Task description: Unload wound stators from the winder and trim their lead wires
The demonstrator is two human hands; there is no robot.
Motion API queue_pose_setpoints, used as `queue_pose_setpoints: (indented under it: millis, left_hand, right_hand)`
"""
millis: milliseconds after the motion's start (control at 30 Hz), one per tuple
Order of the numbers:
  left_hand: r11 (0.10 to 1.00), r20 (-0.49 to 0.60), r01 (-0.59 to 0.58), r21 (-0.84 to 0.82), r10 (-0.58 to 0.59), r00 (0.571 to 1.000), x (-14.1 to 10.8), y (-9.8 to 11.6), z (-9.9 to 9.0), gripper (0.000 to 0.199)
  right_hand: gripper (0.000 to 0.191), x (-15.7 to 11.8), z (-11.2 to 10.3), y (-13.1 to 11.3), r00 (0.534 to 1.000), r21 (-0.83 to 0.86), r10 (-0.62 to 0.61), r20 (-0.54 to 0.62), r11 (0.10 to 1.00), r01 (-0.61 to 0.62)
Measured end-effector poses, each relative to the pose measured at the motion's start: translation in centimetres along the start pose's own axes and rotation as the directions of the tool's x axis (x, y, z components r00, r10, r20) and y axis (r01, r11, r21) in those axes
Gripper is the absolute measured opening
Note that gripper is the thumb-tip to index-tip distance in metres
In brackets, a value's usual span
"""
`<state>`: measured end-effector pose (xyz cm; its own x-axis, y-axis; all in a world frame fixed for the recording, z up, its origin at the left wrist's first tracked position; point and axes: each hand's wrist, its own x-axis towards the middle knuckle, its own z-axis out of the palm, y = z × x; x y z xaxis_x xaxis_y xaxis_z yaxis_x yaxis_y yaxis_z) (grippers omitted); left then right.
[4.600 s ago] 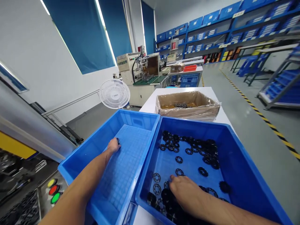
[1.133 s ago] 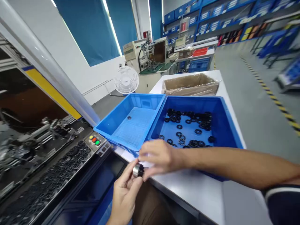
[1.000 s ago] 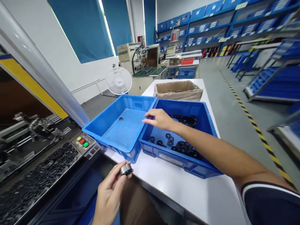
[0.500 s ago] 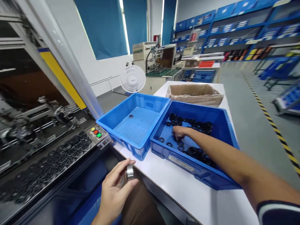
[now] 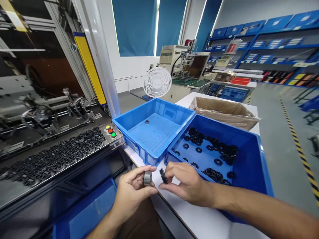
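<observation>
Between the thumb and fingers of my left hand [image 5: 134, 187] is a short silver metal ring [image 5: 148, 178]. Facing it, a small gap away, my right hand [image 5: 185, 182] pinches a black plastic part [image 5: 163, 176], probably one of the spoked wheel-like pieces, seen edge-on. Both hands are over the front edge of the white table [image 5: 184, 212]. Behind my right hand stands a blue bin [image 5: 265, 166] with many loose black spoked parts [image 5: 216, 174]. Left of it, a lighter blue bin [image 5: 159, 156] has a single dark round part [image 5: 147, 121] on its floor.
On the left is a machine with a ledge covered in black ring parts [image 5: 62, 154] and a button box [image 5: 112, 136]. A plastic-lined cardboard box [image 5: 224, 116] stands behind the bins. A white fan [image 5: 157, 83] is farther back. Another blue bin [image 5: 87, 212] sits low by my legs.
My right hand has come out of the right bin with a black part and moved toward my left hand. The left hand still holds the metal ring. The view has turned left.
</observation>
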<state>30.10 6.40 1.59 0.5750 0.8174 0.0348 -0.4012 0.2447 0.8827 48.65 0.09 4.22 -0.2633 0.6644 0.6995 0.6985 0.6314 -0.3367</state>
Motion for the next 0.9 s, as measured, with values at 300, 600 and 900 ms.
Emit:
queue_pose_setpoints:
  millis: [300,600,900]
  left_hand:
    - [1.0,0.017,-0.021,0.022,0.021,1.0,-0.2,-0.5,1.0,0.048]
    - [0.998,0.025,-0.044,0.035,0.043,0.999,-0.1,0.0,1.1,0.053]
    - [0.999,0.007,-0.025,0.019,0.025,1.0,-0.3,0.1,1.3,0.051]
  right_hand:
    - [0.005,-0.4,0.6,-0.8,0.996,0.02,-0.088,0.018,0.996,0.088]
    - [0.022,-0.2,0.0,0.0,0.979,-0.082,-0.201,-0.021,0.977,0.198]
    - [0.02,-0.1,-0.2,0.3,0.952,-0.083,-0.305,-0.017,0.949,0.303]
